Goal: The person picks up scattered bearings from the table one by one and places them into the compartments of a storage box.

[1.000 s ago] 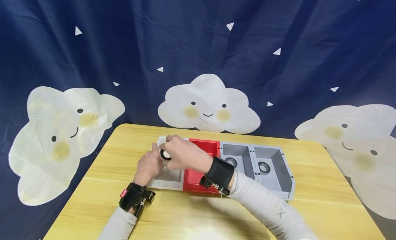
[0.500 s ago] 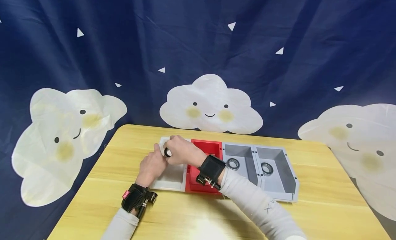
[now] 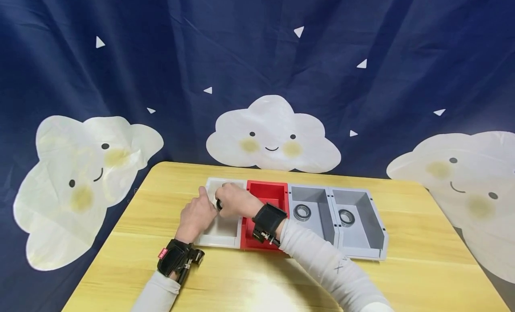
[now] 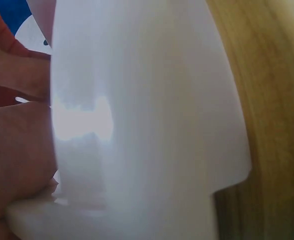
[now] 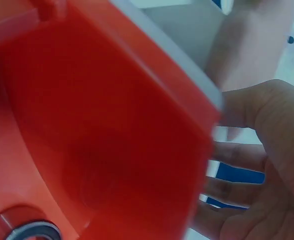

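A bearing [image 3: 219,204], seen as a small dark ring edge, is pinched in my right hand [image 3: 238,201] over the white bin [image 3: 219,246]. My left hand [image 3: 196,217] is right beside it at the bin's left side, thumb raised. Its fingertips are hidden, so whether it grips the bearing is unclear. The left wrist view is mostly filled by the white bin's outer wall [image 4: 152,110]. The right wrist view shows my right hand's spread fingers behind the wall of the red bin [image 5: 127,120]; their tips are hidden. Another bearing [image 5: 34,226] lies inside that red bin.
To the right of the red bin stand two grey bins. One bearing [image 3: 302,219] lies in the nearer grey bin and one [image 3: 347,225] in the far right bin. The joined row sits on a wooden table [image 3: 418,240], before a blue curtain [image 3: 257,44].
My right hand has lowered slightly and turned, and its forearm has shifted left. The held bearing shows less of its face now. The left hand stays almost in place.
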`<state>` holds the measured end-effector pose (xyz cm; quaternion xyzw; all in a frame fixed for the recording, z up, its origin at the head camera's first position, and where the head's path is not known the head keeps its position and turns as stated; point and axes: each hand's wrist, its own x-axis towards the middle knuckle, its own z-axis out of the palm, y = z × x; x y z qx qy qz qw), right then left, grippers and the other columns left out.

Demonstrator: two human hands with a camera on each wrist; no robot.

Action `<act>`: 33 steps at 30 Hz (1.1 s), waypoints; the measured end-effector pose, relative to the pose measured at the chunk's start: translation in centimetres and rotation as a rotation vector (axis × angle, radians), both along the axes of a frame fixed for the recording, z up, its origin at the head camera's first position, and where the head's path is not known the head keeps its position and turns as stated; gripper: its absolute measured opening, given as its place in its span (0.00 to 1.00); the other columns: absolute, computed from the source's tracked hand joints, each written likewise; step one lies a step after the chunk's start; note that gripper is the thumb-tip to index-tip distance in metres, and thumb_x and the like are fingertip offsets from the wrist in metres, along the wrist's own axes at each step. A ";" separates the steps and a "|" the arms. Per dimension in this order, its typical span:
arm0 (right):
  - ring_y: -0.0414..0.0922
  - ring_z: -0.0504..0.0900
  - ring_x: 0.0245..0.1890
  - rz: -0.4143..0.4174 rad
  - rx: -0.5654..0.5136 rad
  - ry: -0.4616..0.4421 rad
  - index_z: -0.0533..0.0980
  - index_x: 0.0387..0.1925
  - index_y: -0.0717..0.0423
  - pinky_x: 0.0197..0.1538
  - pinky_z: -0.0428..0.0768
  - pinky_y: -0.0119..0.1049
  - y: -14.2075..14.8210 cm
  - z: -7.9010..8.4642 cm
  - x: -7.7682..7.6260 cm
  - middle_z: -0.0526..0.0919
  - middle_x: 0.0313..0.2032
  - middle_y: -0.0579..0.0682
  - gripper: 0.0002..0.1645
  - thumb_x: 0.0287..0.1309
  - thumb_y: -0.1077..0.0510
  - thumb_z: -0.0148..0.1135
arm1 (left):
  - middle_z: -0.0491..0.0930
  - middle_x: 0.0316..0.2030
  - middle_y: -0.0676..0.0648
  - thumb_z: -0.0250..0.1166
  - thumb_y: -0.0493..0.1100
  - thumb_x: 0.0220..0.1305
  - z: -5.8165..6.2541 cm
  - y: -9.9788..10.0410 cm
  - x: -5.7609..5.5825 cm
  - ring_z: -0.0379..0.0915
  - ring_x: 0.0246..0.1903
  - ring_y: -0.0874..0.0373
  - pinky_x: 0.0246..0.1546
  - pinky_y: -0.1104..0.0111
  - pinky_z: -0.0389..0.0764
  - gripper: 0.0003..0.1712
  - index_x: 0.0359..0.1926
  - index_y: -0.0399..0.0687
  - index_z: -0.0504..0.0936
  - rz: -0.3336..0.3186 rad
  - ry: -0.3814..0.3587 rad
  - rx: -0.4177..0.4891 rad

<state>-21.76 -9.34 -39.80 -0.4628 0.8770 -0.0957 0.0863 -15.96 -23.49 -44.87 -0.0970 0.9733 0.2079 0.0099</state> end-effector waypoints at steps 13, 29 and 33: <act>0.41 0.70 0.30 -0.027 0.101 0.026 0.76 0.29 0.53 0.31 0.68 0.28 -1.0 -2.0 -0.2 0.75 0.29 0.47 0.10 0.50 0.60 0.73 | 0.74 0.22 0.39 0.57 0.44 0.64 -0.1 0.0 -0.2 0.73 0.20 0.46 0.18 0.58 0.70 0.22 0.52 0.36 0.61 0.013 0.000 0.016; 0.41 0.71 0.28 -0.054 0.205 0.040 0.77 0.32 0.53 0.30 0.71 0.30 -1.8 -2.7 0.5 0.75 0.29 0.47 0.08 0.52 0.61 0.71 | 0.74 0.22 0.39 0.54 0.41 0.65 0.0 0.2 0.0 0.72 0.20 0.46 0.18 0.57 0.69 0.19 0.51 0.35 0.61 0.012 0.019 -0.002; 0.41 0.71 0.28 -0.043 0.216 0.073 0.79 0.33 0.52 0.31 0.72 0.30 -1.8 -3.0 0.8 0.76 0.30 0.47 0.07 0.53 0.60 0.70 | 0.74 0.23 0.39 0.55 0.42 0.65 0.0 0.1 0.1 0.73 0.21 0.45 0.19 0.57 0.70 0.21 0.52 0.35 0.61 0.013 0.014 -0.003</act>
